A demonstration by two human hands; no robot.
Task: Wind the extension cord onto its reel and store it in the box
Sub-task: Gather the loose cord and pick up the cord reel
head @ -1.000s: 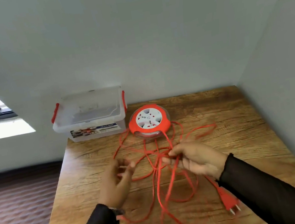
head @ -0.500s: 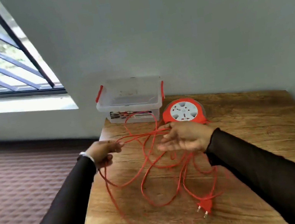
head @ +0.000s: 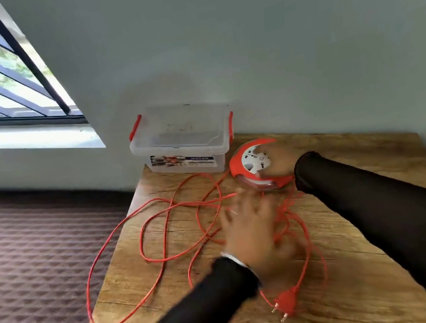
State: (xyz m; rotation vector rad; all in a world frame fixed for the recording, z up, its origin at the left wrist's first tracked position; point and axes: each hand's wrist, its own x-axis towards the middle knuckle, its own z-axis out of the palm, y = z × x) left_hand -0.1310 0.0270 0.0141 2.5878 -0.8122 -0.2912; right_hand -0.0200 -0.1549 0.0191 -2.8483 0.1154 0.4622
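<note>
From the head view, the right hand (head: 276,160) has left the loose cord (head: 160,226) and now rests on the reel (head: 238,168) at two o'clock beside the box (head: 183,141), while the blurred left hand (head: 252,235) has let go, fingers spread, so winding can begin.
</note>
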